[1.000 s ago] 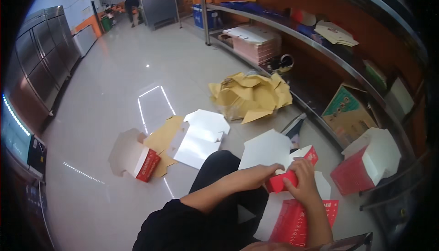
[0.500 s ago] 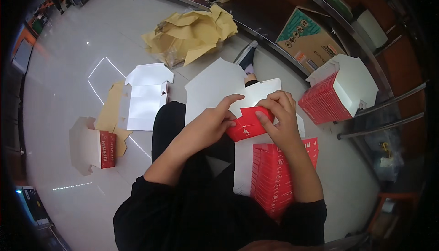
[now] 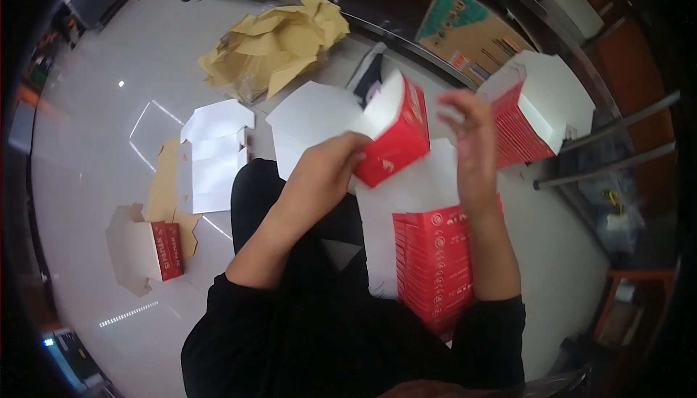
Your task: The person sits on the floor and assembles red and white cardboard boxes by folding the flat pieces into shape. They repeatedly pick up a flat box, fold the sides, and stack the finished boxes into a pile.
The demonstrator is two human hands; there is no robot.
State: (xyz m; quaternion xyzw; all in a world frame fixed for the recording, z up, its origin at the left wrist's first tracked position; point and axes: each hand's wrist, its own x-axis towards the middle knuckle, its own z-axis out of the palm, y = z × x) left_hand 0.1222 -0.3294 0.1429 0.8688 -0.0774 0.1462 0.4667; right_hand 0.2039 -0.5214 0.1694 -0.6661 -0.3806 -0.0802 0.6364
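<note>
My left hand [image 3: 328, 169] grips a red and white carton [image 3: 396, 133] by its lower left corner, holding it tilted above my lap. To the right of the carton, my right hand [image 3: 470, 137] is raised and blurred, fingers apart, holding nothing. Below my right forearm lies a stack of flat red cartons [image 3: 434, 264] on a white sheet. A large folded red and white box [image 3: 534, 111] stands on the floor to the right.
Flat white carton blanks [image 3: 214, 155] and another [image 3: 308, 119] lie on the glossy floor. A half-folded box [image 3: 145, 249] sits at the left, crumpled yellow paper [image 3: 272, 42] ahead. A brown cardboard box [image 3: 468, 31] rests under metal shelving [image 3: 610, 144] at the right.
The carton has been lifted and turned in my left hand. My right hand came off it and now hovers spread beside it. The view tilted further down.
</note>
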